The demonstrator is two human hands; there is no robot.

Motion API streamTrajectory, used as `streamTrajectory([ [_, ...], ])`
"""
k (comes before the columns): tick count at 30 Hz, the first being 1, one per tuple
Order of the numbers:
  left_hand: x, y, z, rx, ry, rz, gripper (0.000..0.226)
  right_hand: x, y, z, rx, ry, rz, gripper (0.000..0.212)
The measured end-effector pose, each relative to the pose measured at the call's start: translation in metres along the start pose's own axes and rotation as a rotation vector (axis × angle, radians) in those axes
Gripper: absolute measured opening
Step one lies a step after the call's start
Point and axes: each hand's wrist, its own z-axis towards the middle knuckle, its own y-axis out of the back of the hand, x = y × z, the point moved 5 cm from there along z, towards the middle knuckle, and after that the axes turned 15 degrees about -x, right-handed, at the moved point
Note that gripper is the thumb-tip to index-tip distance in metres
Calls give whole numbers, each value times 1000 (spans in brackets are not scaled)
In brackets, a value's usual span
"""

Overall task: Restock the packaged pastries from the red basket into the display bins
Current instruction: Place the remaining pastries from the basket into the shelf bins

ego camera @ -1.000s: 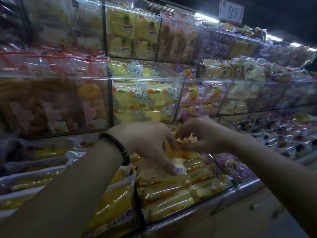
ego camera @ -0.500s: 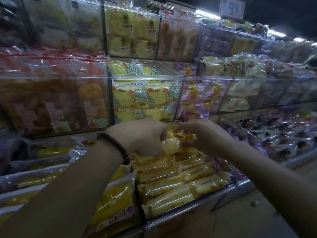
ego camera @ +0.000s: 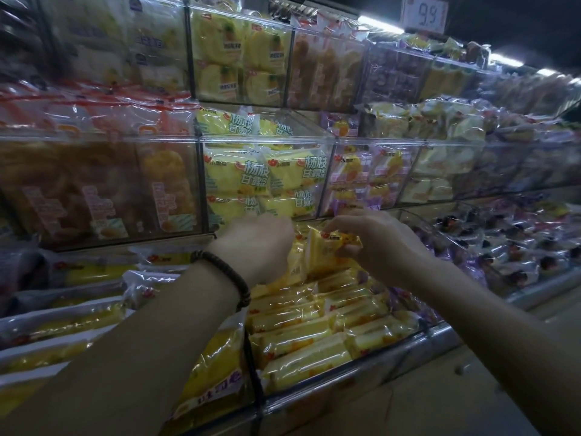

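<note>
Pinching a yellow plastic-wrapped pastry packet [ego camera: 327,247] in the right hand [ego camera: 385,245], with the left hand [ego camera: 257,243] of unseen grip, before likely laying it flat in the clear acrylic bin [ego camera: 377,362].

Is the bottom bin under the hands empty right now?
No, rows of yellow pastry packs fill that bin close to its front wall.

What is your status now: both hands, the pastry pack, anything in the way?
Right hand pinches yellow pastry pack, above lower bin. Left hand at pack's left edge, grip hidden. Bin nearly full; nothing blocks it.
</note>
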Motion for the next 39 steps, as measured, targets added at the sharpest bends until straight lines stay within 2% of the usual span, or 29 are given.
streamTrajectory([
  [3,5,5,-3,43,2,-83,26,7,-4,-2,-18,58,-40,44],
  [6,5,0,-5,103,-17,-70,54,14,-8,-4,-40,101,-46,42],
  [8,5,-3,-4,100,-8,-69,63,17,-11,-6,-32,128,-58,42],
  [18,11,-7,1,-11,-2,-45,61,18,-25,-16,53,20,12,53],
  [25,-1,-8,-5,-53,4,-35,47,26,-15,-36,140,-176,136,83],
  [29,6,-3,-26,-90,17,-182,56,42,17,-57,35,-295,191,67],
  [32,9,16,-53,-243,25,-158,57,51,40,-83,-2,-413,275,53],
  [35,-3,39,-85,-367,-4,-213,37,60,55,-120,-173,-478,377,35],
  [39,-33,46,-115,-315,-29,-498,16,65,51,-158,-370,-551,516,22],
])
